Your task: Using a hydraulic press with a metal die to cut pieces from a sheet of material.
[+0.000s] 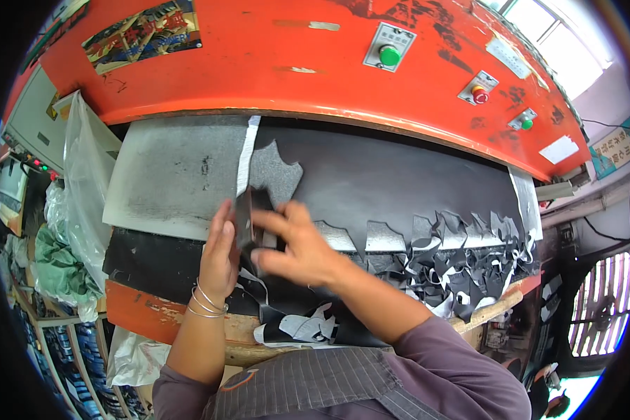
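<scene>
A dark, narrow block-like thing stands between my two hands above the near edge of the cutting surface. Motion blurs it, so whether it is a stack of cut pieces or a solid tool I cannot tell. My left hand lies along its left side, fingers pointing up against it. From the right, my right hand grips it with thumb and fingers. Behind the hands spreads a black sheet with a white underside, leather-like, with shaped cut-outs along its near side and one near its left end.
An orange-red press spans the far side, with a green button and a red button. Pale cutting board shows at left. Tangled black-and-white offcuts pile at the right front. Clear plastic hangs at the left.
</scene>
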`<state>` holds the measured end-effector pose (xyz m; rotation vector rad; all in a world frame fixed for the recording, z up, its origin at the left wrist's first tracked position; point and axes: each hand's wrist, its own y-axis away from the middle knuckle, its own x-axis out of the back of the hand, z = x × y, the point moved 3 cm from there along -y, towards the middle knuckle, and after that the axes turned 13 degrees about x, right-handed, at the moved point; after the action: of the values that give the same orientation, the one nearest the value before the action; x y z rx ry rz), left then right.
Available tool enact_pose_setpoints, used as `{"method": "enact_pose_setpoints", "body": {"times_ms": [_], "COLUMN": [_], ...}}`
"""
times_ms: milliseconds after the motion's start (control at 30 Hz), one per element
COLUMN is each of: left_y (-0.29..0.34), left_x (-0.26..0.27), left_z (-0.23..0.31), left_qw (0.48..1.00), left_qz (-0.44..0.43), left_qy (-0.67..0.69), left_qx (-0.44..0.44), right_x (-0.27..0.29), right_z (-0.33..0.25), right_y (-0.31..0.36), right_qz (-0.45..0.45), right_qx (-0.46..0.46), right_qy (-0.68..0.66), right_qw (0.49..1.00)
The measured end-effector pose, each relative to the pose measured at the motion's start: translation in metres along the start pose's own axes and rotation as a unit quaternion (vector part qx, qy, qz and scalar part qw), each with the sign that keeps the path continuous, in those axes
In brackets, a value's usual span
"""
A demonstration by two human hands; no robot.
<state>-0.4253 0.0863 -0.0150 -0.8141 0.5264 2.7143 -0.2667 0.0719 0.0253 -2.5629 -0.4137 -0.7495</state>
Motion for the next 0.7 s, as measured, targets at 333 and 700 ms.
{"method": "enact_pose_setpoints", "body": {"times_ms": [333,700], "left_y": [0.031,0.035], "left_x": [0.008,0.007], "left_z": [-0.034,0.03], "left_qw": [0.99,0.67], "left_qz": [-0.022,0.156], "left_qy": [-0.082,-0.684], "left_qx": [0.109,-0.242], "right_x": [-0.007,0.067], "right_z": [-0.02,0.057], "right_y": [0.052,0.012], "right_qz": [-0.078,0.057], "right_qx": [-0.078,-0.208], "right_qy": [-0.014,0.317], "right_qw": [0.994,0.924]}}
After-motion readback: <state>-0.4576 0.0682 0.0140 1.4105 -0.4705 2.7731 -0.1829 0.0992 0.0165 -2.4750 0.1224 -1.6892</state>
